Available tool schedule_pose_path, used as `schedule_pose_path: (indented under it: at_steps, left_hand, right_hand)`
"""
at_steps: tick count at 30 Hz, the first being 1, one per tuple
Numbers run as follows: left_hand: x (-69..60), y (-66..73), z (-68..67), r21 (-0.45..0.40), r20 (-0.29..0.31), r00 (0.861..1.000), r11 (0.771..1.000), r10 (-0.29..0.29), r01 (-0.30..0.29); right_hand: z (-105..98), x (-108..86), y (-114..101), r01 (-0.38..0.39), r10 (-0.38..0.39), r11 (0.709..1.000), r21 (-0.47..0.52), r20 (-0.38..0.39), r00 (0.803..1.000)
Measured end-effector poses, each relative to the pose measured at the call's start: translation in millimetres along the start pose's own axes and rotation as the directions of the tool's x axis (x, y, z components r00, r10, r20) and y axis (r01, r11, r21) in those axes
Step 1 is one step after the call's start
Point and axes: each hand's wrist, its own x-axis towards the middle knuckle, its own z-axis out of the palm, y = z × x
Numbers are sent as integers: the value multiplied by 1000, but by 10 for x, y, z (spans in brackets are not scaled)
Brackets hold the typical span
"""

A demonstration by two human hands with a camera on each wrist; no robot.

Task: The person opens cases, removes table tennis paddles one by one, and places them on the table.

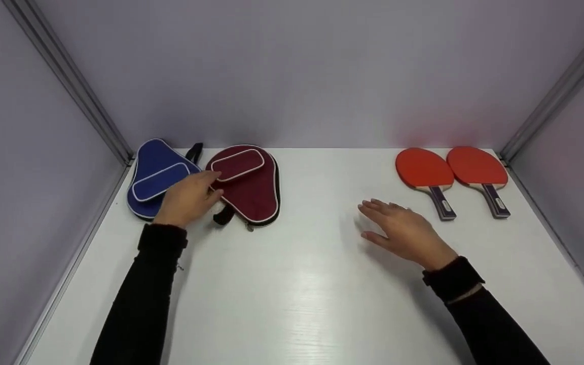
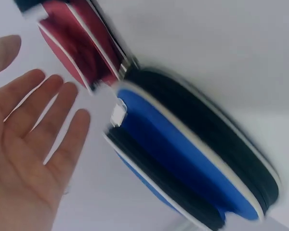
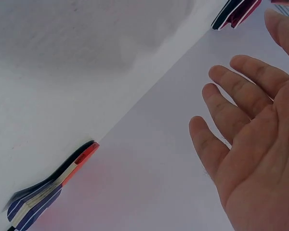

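My left hand hovers over the gap between a blue paddle case and a dark red paddle case, fingers loosely extended and holding nothing. In the left wrist view its fingers are spread apart from the blue case and the red case. My right hand is held above the table, fingers fairly straight, with nothing in it. Beyond it, to the right, lie two red table tennis paddles, the left paddle and the right paddle, handles toward me. One paddle appears edge-on in the right wrist view.
The white table is bounded by a pale back wall and side walls with grey metal corner posts. Both cases have black straps, and the cases and paddles lie near the back edge.
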Motion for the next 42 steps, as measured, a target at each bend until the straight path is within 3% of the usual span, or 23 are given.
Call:
schedule_pose_path:
  at_steps: [5,10,22,25,32,42]
  left_hand:
    - [-31,-268,-149,23,-2,999,999,-50,50]
    - [-64,-465,-246,26,55,994,995,-99,98]
    - [-144,-880,-362,20,181,955,971,-237,237]
    - [-156,-934,-363,24,161,957,971,-240,239]
    - [-155,-972,-331,54,42,976,976,-214,212]
    - [-192,-897,-350,42,-37,980,979,-197,199]
  right_hand:
    - [12,-39,-5,17,-18,999,-34,-17,1000]
    - [10,-48,-7,21,-22,999,-37,-20,1000]
    - [-9,-47,-4,26,-27,999,-46,-15,1000]
    - [-7,-46,2,22,-23,999,-44,-18,1000]
    - [-10,-48,6,29,-30,999,-41,-29,999]
    - [-29,-65,12,15,-16,999,-39,-23,1000]
